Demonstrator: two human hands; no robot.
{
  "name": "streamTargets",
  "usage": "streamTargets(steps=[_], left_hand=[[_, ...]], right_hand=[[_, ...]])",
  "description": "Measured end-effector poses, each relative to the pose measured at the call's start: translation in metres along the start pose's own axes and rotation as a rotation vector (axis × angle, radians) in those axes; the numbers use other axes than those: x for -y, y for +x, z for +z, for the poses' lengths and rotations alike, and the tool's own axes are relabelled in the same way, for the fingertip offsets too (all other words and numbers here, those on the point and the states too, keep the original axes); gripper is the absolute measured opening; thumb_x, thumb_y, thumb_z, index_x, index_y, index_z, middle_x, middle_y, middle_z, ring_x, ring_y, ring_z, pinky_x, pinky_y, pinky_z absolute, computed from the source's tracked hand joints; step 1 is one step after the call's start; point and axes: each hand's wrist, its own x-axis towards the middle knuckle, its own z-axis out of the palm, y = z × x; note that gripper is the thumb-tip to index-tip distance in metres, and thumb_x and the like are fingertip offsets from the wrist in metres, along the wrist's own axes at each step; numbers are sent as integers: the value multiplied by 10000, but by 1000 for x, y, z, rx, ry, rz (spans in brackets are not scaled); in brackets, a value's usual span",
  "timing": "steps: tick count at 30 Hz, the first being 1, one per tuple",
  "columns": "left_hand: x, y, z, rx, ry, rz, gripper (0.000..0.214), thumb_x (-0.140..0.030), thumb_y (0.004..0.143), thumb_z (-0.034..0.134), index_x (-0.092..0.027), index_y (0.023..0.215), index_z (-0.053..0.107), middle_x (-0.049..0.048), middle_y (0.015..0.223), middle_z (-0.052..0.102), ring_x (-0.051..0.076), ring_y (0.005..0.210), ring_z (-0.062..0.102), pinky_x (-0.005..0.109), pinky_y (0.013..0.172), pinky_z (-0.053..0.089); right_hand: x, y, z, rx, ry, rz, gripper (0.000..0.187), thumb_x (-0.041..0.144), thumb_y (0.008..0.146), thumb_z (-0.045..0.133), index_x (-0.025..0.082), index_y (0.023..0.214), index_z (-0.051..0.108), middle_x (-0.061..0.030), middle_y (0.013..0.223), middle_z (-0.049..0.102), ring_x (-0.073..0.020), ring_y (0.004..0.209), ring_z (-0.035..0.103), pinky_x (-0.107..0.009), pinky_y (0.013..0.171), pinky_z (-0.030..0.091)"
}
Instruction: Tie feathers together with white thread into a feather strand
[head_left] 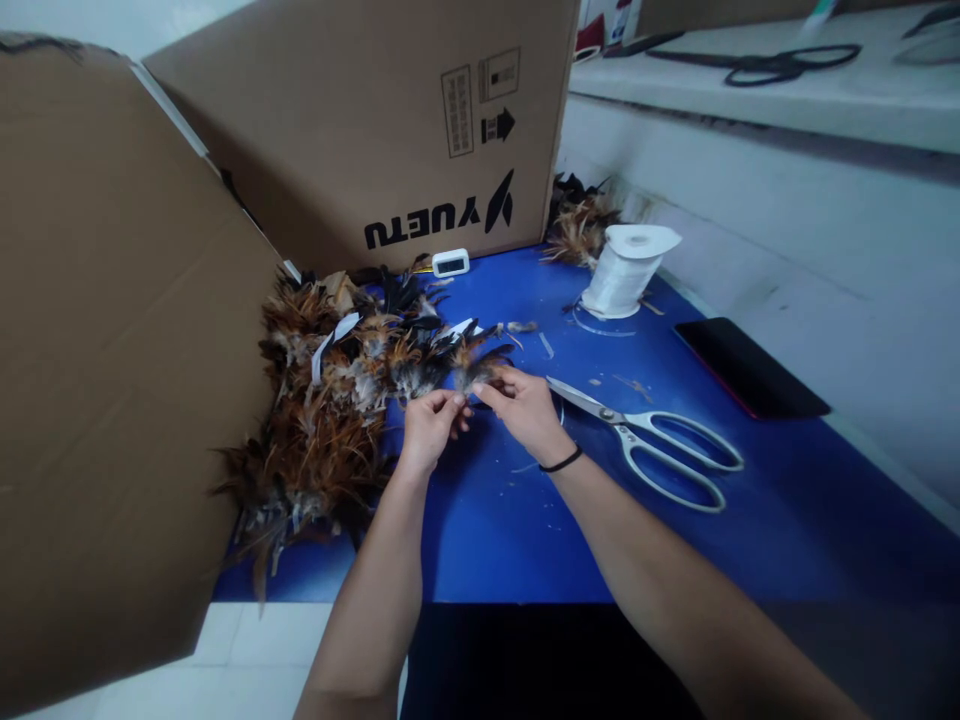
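Observation:
A small bunch of brown and dark feathers (471,362) stands up between my two hands above the blue table. My right hand (525,405), with a black band at the wrist, pinches the bunch from the right side. At its lower end the thumb and fingers of my left hand (433,428) are closed on the feather bases. A large heap of brown, black and grey feathers (322,440) lies just left of my left hand. White-handled scissors (626,425) rest to the right of my right hand, their blades slightly apart.
A white spool of ribbon (630,272) stands at the back right, near more feathers (577,225). The black phone (750,368) lies by the wall. Cardboard boxes (337,130) close off the back and left. A small white digital display (450,263) sits before them; dark scissors (780,65) lie on a ledge.

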Motion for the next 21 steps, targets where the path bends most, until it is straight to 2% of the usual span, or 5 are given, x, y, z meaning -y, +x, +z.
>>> streamTargets(steps=[14, 21], left_hand=[[5, 1, -2, 48, 5, 16, 230, -336, 751, 624, -119, 676, 641, 9, 530, 602, 76, 391, 499, 193, 391, 402], [2, -1, -1, 50, -21, 8, 251, -354, 735, 645, -116, 656, 640, -1, 477, 577, 77, 378, 498, 193, 402, 411]], right_hand=[[-7, 1, -2, 21, -59, -4, 151, 295, 711, 613, 150, 670, 602, 20, 592, 568, -107, 544, 492, -238, 541, 394], [-6, 2, -2, 36, -110, -16, 129, 273, 713, 599, 150, 705, 637, 6, 630, 620, -121, 569, 539, -253, 577, 425]])
